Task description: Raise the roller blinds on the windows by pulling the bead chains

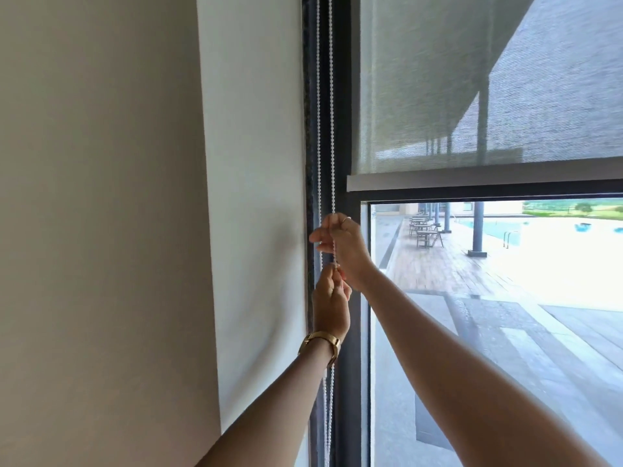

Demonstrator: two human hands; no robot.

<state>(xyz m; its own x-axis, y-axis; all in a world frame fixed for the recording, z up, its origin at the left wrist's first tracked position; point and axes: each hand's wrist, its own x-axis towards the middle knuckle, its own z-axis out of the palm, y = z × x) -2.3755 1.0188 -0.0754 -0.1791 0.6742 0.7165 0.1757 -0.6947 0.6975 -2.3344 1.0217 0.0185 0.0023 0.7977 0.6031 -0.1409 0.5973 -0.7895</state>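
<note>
Blind: grey mesh, lowered over the upper half of the window, bottom bar level just above the dark crossbar of the frame. Below the bar, bare glass, with a wooden deck, tables and a pool outside. To the left, a beige wall and a paler reveal running up to the frame's edge. No brand, label or writing readable anywhere.

Chain: white beads, two strands hanging side by side along the frame's left upright, from the top edge of view down past both arms to the bottom. Right strand caught in both hands; left strand hanging free beside them, passing behind the fingers.

Right hand, uppermost, just under the level of the blind's bar: clenched on the right strand, which enters at the top of the fist and leaves below the palm. Thin ring on one finger.

Left hand, directly beneath and touching or nearly touching the right: fingertips pinched on the same strand, probably between thumb and forefinger, though blurred there. Gold watch on the wrist, beads reappearing below it.
</note>
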